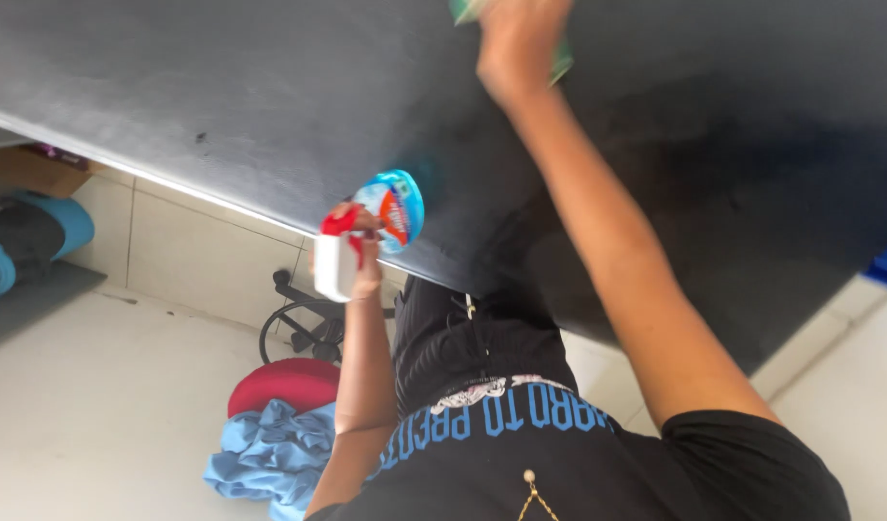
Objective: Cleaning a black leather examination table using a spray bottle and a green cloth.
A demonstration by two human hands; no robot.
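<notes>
Your left hand (359, 259) is closed around a spray bottle (371, 232), blue and white with a red trigger, held just off the near edge of the dark worktop (270, 106). Your right hand (516, 43) presses a green cloth (561, 60) onto the worktop far out, fingers cut off by the frame, so cannot tell its grip. Below the edge: red stool (279, 381), blue fabric (265, 458), black wheeled base (304, 323), then open pale tiled floor (96, 405).

This looks like a room in a home or small office under cleaning. A wide dark matte tabletop (270, 106) stands over a pale tiled floor (106, 415). A red round stool seat (281, 384) on a black metal base, a crumpled light-blue cloth (265, 463) and a brown cardboard box (33, 172) lie about.
</notes>
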